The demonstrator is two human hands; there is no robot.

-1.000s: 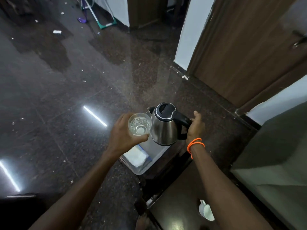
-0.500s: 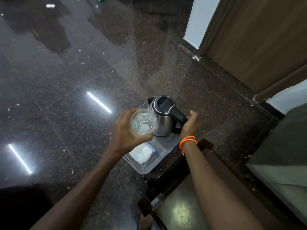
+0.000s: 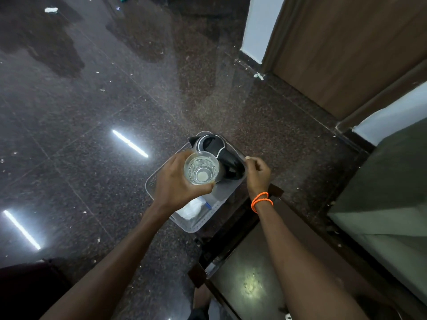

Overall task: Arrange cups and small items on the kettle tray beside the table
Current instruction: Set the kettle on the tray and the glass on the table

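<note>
My left hand (image 3: 175, 183) grips a clear drinking glass (image 3: 201, 170) upright, hovering over the middle of the grey plastic tray (image 3: 196, 227) on the floor. A steel kettle (image 3: 208, 143) with a black lid and handle stands at the tray's far end, partly hidden behind the glass. My right hand (image 3: 257, 173), with an orange band on the wrist, hangs just right of the kettle's handle by the tray's right rim; its fingers are loosely curled and hold nothing. A white packet (image 3: 190, 209) lies in the tray's near end.
The tray sits on dark polished floor against the corner of a dark wooden table (image 3: 249, 273). A wooden door (image 3: 346, 54) is at the upper right and a grey cushioned seat (image 3: 392, 192) at the right. Small bits of litter dot the floor.
The kettle went down onto the tray's far end and my right hand let go of its handle. My left hand with the glass stayed above the tray.
</note>
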